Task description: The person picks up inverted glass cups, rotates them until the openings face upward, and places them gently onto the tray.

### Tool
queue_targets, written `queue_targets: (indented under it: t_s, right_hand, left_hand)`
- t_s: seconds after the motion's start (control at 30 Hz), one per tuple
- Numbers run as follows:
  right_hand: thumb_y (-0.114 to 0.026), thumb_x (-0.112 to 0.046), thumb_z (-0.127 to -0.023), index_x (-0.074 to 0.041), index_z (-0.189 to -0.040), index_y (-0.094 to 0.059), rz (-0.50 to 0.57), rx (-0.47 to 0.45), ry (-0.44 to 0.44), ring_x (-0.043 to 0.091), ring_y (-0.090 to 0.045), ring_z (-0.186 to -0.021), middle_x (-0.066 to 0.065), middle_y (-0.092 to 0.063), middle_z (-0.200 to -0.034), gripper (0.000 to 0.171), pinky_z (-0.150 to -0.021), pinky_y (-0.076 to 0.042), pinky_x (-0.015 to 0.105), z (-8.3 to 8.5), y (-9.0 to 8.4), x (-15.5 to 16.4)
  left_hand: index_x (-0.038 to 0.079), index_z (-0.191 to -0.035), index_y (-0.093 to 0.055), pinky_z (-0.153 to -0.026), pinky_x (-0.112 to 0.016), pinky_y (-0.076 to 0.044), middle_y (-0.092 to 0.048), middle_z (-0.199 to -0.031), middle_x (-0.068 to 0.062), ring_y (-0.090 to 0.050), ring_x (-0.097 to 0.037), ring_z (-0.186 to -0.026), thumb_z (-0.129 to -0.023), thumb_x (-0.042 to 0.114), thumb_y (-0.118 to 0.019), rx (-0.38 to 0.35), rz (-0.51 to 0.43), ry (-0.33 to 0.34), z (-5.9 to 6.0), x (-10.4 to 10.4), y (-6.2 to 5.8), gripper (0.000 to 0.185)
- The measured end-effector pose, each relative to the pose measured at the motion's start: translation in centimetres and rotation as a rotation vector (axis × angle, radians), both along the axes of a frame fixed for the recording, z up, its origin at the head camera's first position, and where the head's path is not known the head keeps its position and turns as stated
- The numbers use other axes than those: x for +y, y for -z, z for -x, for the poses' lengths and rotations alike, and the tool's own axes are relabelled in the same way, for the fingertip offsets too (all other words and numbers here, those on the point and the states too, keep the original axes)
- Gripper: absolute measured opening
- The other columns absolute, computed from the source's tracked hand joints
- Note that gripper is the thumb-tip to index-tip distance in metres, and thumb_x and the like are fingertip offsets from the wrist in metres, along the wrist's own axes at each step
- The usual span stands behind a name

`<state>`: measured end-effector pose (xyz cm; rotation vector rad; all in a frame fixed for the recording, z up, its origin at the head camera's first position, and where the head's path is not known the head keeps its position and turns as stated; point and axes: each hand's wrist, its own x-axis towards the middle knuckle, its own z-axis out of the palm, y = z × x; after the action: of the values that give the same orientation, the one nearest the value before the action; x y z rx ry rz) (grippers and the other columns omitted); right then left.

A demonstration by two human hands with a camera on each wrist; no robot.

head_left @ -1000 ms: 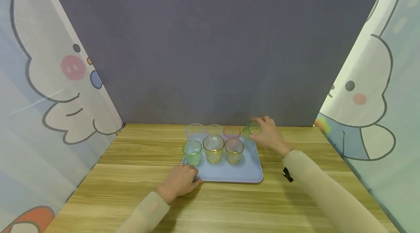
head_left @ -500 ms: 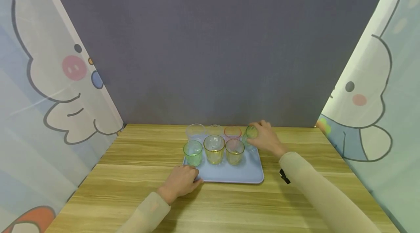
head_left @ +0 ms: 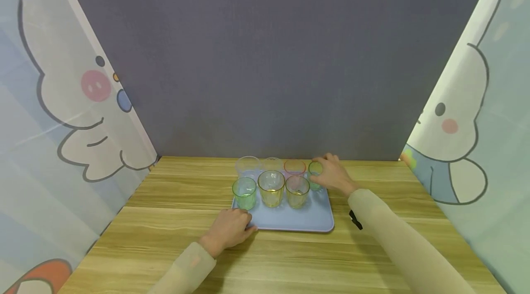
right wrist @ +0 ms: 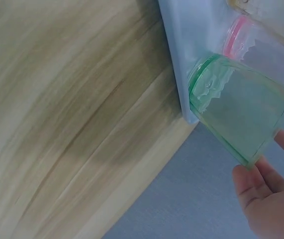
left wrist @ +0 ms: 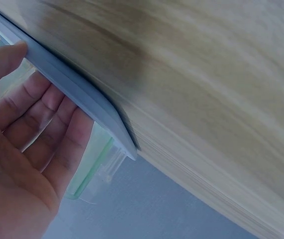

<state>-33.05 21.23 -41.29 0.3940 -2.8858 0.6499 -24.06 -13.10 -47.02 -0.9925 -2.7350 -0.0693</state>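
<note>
Six cups already stand on the tray (head_left: 319, 222) (centre of frame); right hand (head_left: 333, 176) grips the green cup (head_left: 315, 175), nearly set down; left hand (head_left: 229, 228) steadies the tray's corner, fingers relaxed

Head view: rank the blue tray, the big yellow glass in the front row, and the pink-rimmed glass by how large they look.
1. Blue tray.
2. Big yellow glass.
3. Pink-rimmed glass, though it stands farther from the camera and is partly hidden, so its true size against the yellow one is unsure.

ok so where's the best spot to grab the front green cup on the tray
Probably the green cup by its side wall just under the rim, coming from the left: it stands upright at the tray's front-left corner, a yellow cup close on its right, the left hand nearest.
</note>
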Motion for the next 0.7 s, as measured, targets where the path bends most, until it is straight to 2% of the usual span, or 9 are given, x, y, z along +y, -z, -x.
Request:
queue_targets:
  t_s: [0.4, 0.7]
  right_hand:
    - [-0.067, -0.036, -0.083, 0.0, -0.139, -0.059, -0.025, -0.002, -0.002, 0.039, -0.044, -0.11, 0.025, -0.05, -0.129, 0.066, -0.09, -0.042, 0.054, 0.9, 0.6, -0.4]
    - [-0.067, -0.035, -0.086, 0.0, -0.139, -0.058, -0.026, -0.002, -0.005, 0.039, -0.044, -0.113, 0.026, -0.05, -0.131, 0.065, -0.093, -0.043, 0.056, 1.1, 0.8, -0.6]
  left_hand:
    - [0.02, -0.065, -0.055, -0.049, -0.024, -0.037, -0.053, -0.066, 0.01, -0.044, -0.005, -0.057, -0.092, 0.04, -0.075, -0.008, 0.008, -0.003, 0.1, 0.0, 0.0, 0.039]
    - [0.02, -0.064, -0.053, -0.049, -0.024, -0.037, -0.05, -0.064, 0.01, -0.043, -0.005, -0.057, -0.092, 0.04, -0.075, -0.008, -0.003, 0.001, 0.1, 0.0, -0.1, 0.04]
